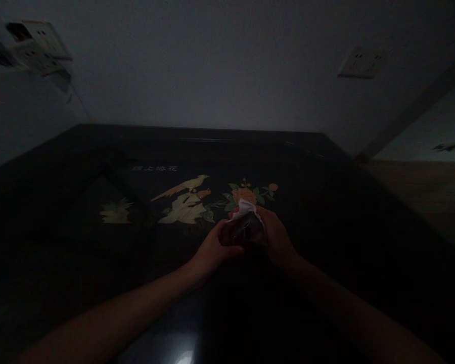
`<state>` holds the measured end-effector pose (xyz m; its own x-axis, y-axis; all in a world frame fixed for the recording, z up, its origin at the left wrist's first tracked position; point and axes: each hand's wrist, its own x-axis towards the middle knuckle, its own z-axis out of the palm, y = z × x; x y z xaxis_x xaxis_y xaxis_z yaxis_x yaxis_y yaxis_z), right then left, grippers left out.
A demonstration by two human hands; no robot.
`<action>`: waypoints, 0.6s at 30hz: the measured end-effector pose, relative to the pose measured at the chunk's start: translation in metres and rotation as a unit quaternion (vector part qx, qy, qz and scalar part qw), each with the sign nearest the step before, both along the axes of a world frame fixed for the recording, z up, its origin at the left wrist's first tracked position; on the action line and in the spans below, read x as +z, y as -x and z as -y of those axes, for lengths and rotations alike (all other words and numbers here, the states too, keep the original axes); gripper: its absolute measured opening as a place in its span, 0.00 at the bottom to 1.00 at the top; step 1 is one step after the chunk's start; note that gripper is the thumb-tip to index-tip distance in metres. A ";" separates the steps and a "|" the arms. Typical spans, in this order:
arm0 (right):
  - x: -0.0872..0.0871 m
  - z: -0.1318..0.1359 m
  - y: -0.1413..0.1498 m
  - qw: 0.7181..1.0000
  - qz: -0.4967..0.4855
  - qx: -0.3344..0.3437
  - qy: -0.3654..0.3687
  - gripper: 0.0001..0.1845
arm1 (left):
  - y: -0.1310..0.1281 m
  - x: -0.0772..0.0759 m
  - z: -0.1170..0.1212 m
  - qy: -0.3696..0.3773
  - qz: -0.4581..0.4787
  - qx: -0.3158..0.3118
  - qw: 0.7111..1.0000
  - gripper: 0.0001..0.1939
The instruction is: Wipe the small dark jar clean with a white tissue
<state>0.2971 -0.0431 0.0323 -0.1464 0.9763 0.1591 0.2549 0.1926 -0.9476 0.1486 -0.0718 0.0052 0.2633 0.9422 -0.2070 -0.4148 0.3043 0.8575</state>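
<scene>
Dimly lit, a pale wall (212,65) rises behind a glossy black worktop (307,167), whose far edge stands close against it, with a strip of brownish floor (436,187) showing beyond the right side. A person's bare left forearm (136,308) and right forearm (349,303) reach in from the near corners and converge just right of the middle. Across the dark surface runs a colored decoration: a long-tailed golden bird (185,187) perched above a pale rock-like shape (184,211), a spiky plant motif (117,211) farther left, and an orange blossom (243,193) with green leaves, partly hidden behind the grip. The left hand (217,243) and right hand (277,236) are drawn together around a dark, crumpled packet (250,230), clasping it from opposite sides, the left thumb laid along its near face. The packet is held above the worktop, in front of the blossom; shadow hides whether it touches the surface. Socket plates (364,62) are mounted on the wall at both sides. Smallest are a row of Chinese characters (154,168) above the bird and the packet's ragged white edge (246,205).
</scene>
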 end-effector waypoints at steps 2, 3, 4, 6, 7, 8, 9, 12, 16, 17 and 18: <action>0.003 0.003 0.002 0.999 0.011 0.011 -0.029 0.22 | 0.000 -0.002 0.000 -0.007 0.005 -0.001 1.000 0.26; 0.005 0.005 0.002 0.998 0.024 0.020 -0.058 0.22 | 0.000 -0.003 0.000 -0.009 -0.001 -0.001 1.000 0.25; 0.007 0.007 0.003 0.994 0.041 0.029 -0.096 0.22 | 0.000 -0.004 0.000 -0.012 -0.007 0.002 1.000 0.24; 0.011 0.011 0.004 0.978 0.093 0.051 -0.180 0.21 | 0.001 -0.005 0.000 -0.010 -0.024 0.015 1.000 0.24; 0.013 0.012 0.004 0.966 0.123 0.060 -0.219 0.20 | 0.001 -0.006 0.000 -0.004 -0.034 0.020 0.999 0.24; 0.014 0.013 0.004 0.953 0.154 0.067 -0.251 0.19 | 0.001 -0.006 0.000 0.002 -0.043 0.021 0.999 0.25; 0.015 0.014 0.004 0.940 0.183 0.072 -0.277 0.18 | 0.001 -0.007 0.000 0.006 -0.054 0.019 0.998 0.25; 0.018 0.016 0.004 0.902 0.255 0.092 -0.335 0.17 | 0.001 -0.012 0.000 -0.014 -0.066 0.012 0.998 0.25; 0.022 0.015 0.005 0.886 0.274 0.119 -0.355 0.17 | 0.001 -0.014 0.000 -0.041 -0.040 0.017 0.998 0.24; 0.023 0.015 0.005 0.896 0.257 0.117 -0.342 0.17 | 0.001 -0.012 0.000 -0.034 -0.035 0.014 0.999 0.24; 0.024 0.014 0.006 0.912 0.232 0.112 -0.320 0.17 | 0.001 -0.010 0.001 -0.022 -0.030 0.011 0.999 0.25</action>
